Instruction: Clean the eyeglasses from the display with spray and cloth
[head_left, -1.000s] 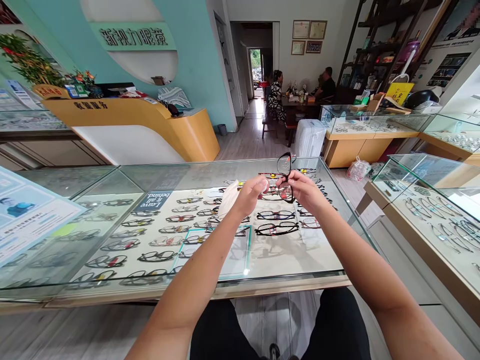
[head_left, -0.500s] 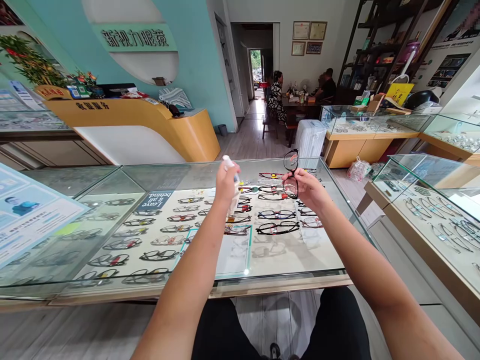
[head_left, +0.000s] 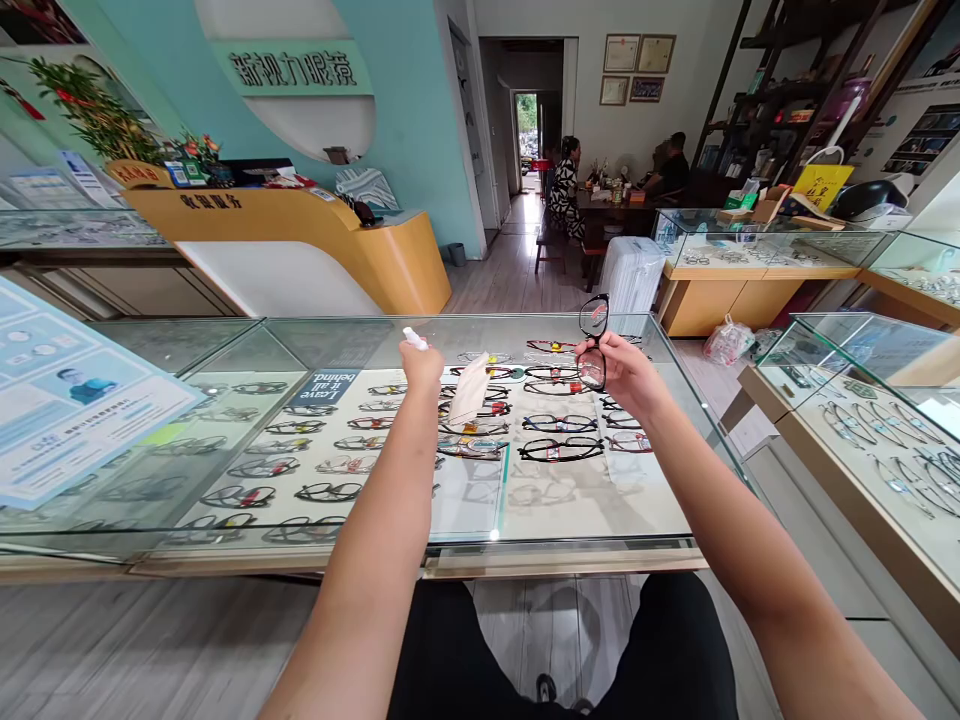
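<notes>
My left hand [head_left: 422,362] is closed round a small white bottle [head_left: 414,339], whose top shows above the fingers, over the glass display case [head_left: 465,560]. To its right lies a pale cloth [head_left: 470,390] on the glass top. My right hand [head_left: 626,368] pinches a pair of dark-framed glasses [head_left: 592,342] near the bridge, and the glasses are turned upright, one lens above the other. Rows of eyeglass frames [head_left: 560,449] show under the glass below both hands.
A printed sheet [head_left: 67,400] stands at the left. Behind are a wooden-fronted counter [head_left: 405,265] and a wrapped suitcase [head_left: 630,272]. More glass cases [head_left: 847,420] stand to the right. Two people [head_left: 566,195] sit at a table at the back.
My left hand has moved left with the white bottle, away from the pale cloth, which now shows on the glass. My right hand still holds the glasses. The view has shifted slightly.
</notes>
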